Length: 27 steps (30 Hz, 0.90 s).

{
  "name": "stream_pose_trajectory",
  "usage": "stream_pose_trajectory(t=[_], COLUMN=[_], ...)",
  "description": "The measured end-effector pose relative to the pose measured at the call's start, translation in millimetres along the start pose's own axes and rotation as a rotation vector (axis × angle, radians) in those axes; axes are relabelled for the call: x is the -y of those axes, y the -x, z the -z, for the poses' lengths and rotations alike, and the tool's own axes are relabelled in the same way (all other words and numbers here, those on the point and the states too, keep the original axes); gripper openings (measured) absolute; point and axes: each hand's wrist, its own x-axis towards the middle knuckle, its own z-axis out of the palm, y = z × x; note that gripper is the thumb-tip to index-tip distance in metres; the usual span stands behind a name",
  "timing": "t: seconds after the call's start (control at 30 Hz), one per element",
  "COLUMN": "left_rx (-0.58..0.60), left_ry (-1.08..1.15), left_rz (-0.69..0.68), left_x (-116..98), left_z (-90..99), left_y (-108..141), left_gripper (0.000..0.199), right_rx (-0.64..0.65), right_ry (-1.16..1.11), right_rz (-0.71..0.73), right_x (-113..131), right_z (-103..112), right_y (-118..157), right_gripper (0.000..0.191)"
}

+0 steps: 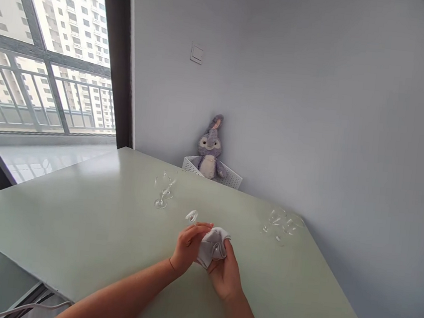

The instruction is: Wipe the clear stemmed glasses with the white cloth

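My left hand [189, 243] curls around a clear wine glass, with its fingers stretched toward a cloth. The glass's round foot [192, 216] sticks out beyond the knuckles, tilted; the stem is mostly hidden by the hand. My right hand [226, 275] grips the pale grey cloth [209, 246] from below and the right, its thumb on the folded edge. A shiny, glassy patch shows within the folds, though I cannot tell which part of the glass it is. Both hands are close together above the pale green table [114, 239].
Two clear stemmed glasses [160, 203] stand to the left behind my hands. More clear glasses [277, 217] are at the right, near the wall. A plush rabbit [209, 153] sits in a white perforated basket [232, 179] beyond the far edge. A cable [33, 306] runs at lower left.
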Motion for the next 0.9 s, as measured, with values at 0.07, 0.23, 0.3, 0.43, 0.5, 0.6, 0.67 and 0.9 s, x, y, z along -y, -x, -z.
stream_pose_trajectory(t=[0.07, 0.23, 0.3, 0.43, 0.5, 0.6, 0.67, 0.9], left_rx=[0.051, 0.147, 0.125, 0.165, 0.240, 0.318, 0.353, 0.507], left_ry=[-0.069, -0.500, -0.739, -0.995, -0.977, -0.916, -0.908, -0.911], left_rz=[0.092, 0.129, -0.014, -0.218, -0.297, -0.359, -0.361, -0.102], left_x=[4, 10, 8, 5, 5, 6, 7, 11], left_z=[-0.1, 5.7, 10.4, 19.6, 21.8, 21.9, 20.6, 8.5], left_y=[0, -2, -5, -14, -17, -18, -17, -4], left_gripper=[0.023, 0.034, 0.029, 0.026, 0.028, 0.025, 0.022, 0.023], right_rx=[0.004, -0.203, -0.244, -0.105, -0.027, 0.075, 0.144, 0.080], right_ry=[0.126, 0.671, 0.926, 1.250, 1.322, 1.365, 1.338, 0.825], right_rz=[0.101, 0.540, 0.766, 1.073, 1.079, 1.034, 0.992, 0.680], right_x=[4, 24, 30, 33, 34, 37, 41, 40], right_z=[2, 9, 12, 16, 15, 12, 10, 16], right_y=[0, 1, 1, 2, 2, 5, 7, -2], right_gripper=[0.027, 0.037, 0.040, 0.038, 0.038, 0.041, 0.040, 0.033])
